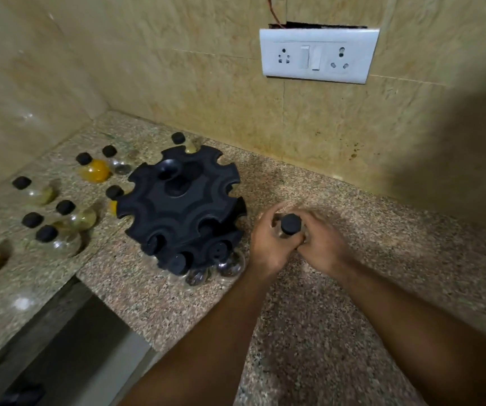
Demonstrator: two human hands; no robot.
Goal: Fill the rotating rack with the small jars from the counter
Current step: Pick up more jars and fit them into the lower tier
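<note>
A black rotating rack (181,206) with notched tiers stands on the granite counter (338,303). Two clear jars (227,266) with dark contents sit in its lowest tier at the front. Just right of the rack, my left hand (266,244) and my right hand (322,246) are both wrapped around one small jar with a black cap (291,224), held upright. Several more small black-capped jars stand loose on the counter to the left, among them one with yellow powder (95,170) and clear ones (82,218).
Tiled walls meet in a corner behind the rack. A white switch-and-socket plate (318,55) is on the back wall. The counter's front edge drops off at lower left (68,332). A dark blur covers the upper right.
</note>
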